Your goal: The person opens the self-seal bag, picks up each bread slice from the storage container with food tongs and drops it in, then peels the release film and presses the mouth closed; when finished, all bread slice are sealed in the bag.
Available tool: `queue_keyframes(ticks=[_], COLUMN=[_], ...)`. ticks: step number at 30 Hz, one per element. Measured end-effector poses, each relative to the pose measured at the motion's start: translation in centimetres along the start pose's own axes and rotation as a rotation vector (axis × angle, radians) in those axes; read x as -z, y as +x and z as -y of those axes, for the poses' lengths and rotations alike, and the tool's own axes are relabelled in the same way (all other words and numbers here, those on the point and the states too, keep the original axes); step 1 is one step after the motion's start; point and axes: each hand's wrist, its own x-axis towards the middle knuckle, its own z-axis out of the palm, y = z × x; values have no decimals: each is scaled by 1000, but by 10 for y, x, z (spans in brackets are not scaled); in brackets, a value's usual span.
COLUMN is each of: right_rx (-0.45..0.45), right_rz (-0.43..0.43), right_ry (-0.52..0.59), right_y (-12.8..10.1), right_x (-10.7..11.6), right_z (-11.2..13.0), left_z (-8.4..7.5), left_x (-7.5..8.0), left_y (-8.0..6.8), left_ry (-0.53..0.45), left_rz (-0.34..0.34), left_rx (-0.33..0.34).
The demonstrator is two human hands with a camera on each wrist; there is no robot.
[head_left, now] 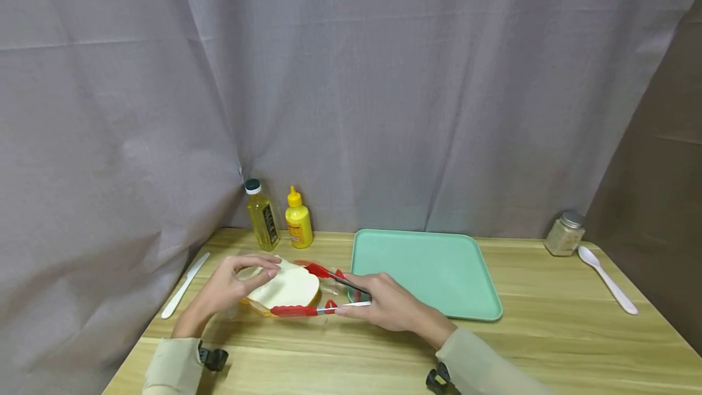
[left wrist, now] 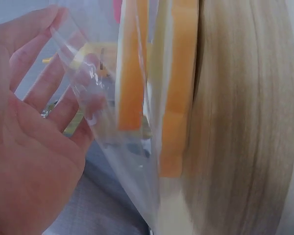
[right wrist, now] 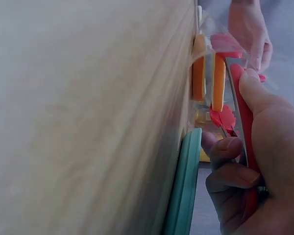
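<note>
Holding the clear bag (head_left: 258, 288) open with pinching left hand (head_left: 230, 288) fingers at the table's (head_left: 548, 346) near left, the right hand (head_left: 392, 309) grips red tongs (head_left: 323, 291) around the bread (head_left: 287, 288); squeeze lightly, judging the soft slice easily crushed.

Colours on the pale wood-grain table (head_left: 548, 346)

The tongs (head_left: 323, 291) at lower centre have red tips and handles with silver metal arms; the bread slices (head_left: 287, 288) between them are cream-white with orange-brown crusts, inside a clear plastic bag (left wrist: 95, 115). The tray (head_left: 425, 270) at centre right is mint green. Behind, the oil bottle (head_left: 262, 215) is clear yellow with a dark cap and black label; the squeeze bottle (head_left: 298, 218) is bright yellow. The knife (head_left: 184, 285) at left and the spoon (head_left: 606, 278) at right are white. The jar (head_left: 565, 233) at right is beige with a silver lid. The curtain (head_left: 351, 78) is plain grey; the sleeves (head_left: 175, 367) are pale beige.
</note>
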Motion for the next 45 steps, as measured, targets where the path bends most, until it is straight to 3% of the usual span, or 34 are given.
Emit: queue_keyframes(ticks=[14, 21, 34, 45], right_rx=[85, 29, 37, -88], right_rz=[13, 10, -56, -71], right_ry=[-115, -33, -34, 77], right_y=[18, 21, 14, -1], right_x=[-6, -11, -7, 9], right_z=[13, 14, 15, 0], left_z=[1, 3, 0, 0], left_x=[-5, -9, -13, -17], left_y=[1, 2, 0, 4], left_ry=[-54, -29, -24, -4], left_rz=[11, 23, -68, -110], left_rx=[-6, -27, 52, 66])
